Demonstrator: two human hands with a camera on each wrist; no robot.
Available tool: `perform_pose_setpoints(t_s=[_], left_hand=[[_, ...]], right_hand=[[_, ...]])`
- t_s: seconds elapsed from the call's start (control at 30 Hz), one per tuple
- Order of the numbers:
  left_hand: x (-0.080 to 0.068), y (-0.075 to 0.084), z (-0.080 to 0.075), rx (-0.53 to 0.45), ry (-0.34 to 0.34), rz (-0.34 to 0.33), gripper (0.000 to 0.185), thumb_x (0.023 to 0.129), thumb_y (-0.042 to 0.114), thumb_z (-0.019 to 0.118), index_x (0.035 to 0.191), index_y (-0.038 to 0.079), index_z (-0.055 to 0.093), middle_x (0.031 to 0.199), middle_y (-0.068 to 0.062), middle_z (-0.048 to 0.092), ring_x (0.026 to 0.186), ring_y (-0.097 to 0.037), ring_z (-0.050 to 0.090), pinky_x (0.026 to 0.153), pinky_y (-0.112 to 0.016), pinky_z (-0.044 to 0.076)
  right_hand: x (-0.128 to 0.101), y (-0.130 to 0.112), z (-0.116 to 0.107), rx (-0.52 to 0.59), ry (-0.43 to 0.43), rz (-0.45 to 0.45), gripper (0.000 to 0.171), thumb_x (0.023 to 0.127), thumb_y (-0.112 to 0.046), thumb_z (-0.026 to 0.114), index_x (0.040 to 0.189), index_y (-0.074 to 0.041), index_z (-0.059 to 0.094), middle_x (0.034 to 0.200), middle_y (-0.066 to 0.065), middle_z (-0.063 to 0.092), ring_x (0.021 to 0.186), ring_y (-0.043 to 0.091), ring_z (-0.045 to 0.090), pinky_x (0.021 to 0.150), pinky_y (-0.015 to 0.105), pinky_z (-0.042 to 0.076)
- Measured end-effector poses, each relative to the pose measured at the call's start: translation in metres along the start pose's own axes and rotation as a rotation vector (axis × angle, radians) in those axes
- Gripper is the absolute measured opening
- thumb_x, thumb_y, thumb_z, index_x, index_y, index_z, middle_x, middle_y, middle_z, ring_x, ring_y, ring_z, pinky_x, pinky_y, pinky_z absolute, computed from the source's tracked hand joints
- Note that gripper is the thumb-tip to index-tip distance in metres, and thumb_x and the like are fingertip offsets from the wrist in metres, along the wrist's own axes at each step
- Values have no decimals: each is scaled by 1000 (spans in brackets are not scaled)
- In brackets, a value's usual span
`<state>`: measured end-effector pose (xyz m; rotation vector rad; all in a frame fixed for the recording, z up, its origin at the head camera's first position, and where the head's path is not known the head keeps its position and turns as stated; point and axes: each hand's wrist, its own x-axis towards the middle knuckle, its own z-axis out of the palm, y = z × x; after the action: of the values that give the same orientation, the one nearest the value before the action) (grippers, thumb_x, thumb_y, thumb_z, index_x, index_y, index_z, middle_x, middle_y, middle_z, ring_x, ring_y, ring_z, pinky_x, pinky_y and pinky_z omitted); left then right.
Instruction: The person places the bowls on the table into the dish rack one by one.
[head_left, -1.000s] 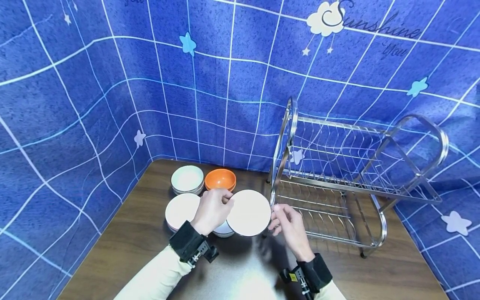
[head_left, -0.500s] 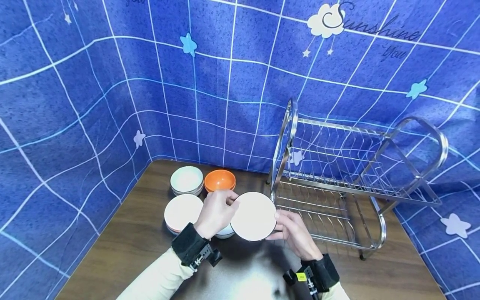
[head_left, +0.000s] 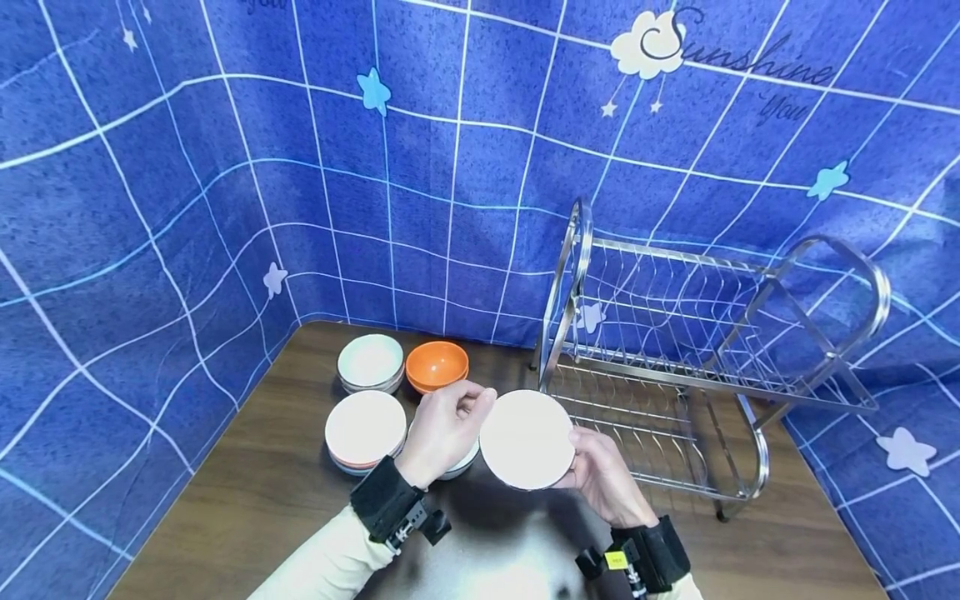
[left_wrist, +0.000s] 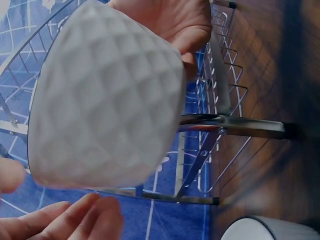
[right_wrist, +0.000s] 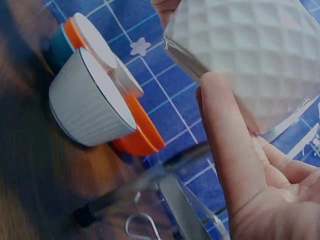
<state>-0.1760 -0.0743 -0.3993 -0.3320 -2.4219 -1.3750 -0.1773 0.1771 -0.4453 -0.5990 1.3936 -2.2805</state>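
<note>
The right hand [head_left: 603, 475] holds a white bowl [head_left: 527, 439] from below, fingers curled round its bumpy, diamond-patterned side, up above the brown table [head_left: 247, 492]. The left hand [head_left: 442, 429] is just beside the bowl's left rim, fingers loosely bent; I cannot tell if it touches the bowl. Under it sits a ribbed white bowl [head_left: 457, 462]. Left is a stack of plates [head_left: 365, 432]. Farther back are an orange bowl [head_left: 437, 365] and a pale bowl [head_left: 370, 362]. A metal dish rack [head_left: 675, 367] stands to the right.
</note>
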Motion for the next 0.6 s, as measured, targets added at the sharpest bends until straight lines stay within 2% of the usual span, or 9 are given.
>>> perform_pose_setpoints(t_s=[0.1, 0.23, 0.4, 0.6], left_hand=[[-3, -2, 7, -97, 23, -4, 24, 96, 34, 56, 98, 14, 70, 80, 7, 68, 70, -4, 65, 67, -25, 53], [-8, -5, 19, -206, 26, -24, 20, 97, 24, 55, 105, 9, 66, 87, -1, 70, 74, -13, 69, 66, -25, 55], [-17, -10, 40, -213, 38, -22, 27, 97, 21, 55, 114, 1, 62, 99, -9, 67, 87, -20, 68, 76, -29, 55], [-26, -18, 66, -220, -14, -56, 31, 97, 20, 55, 120, 0, 59, 107, -11, 65, 95, -20, 66, 81, -26, 54]], right_hand=[[-6, -3, -6, 2, 15, -1, 30, 101, -13, 35, 117, 0, 56, 100, 11, 68, 86, 23, 70, 70, 40, 57], [-13, -9, -12, -17, 54, -11, 35, 101, -15, 31, 121, -2, 56, 102, 12, 68, 87, 24, 70, 69, 42, 57], [-19, -16, -21, -29, 70, -54, 40, 101, -15, 26, 123, -5, 57, 105, 10, 68, 89, 24, 69, 68, 43, 57], [-25, -22, -32, -23, 114, -71, 42, 101, -17, 22, 124, -9, 57, 104, 7, 68, 88, 22, 69, 71, 43, 57]])
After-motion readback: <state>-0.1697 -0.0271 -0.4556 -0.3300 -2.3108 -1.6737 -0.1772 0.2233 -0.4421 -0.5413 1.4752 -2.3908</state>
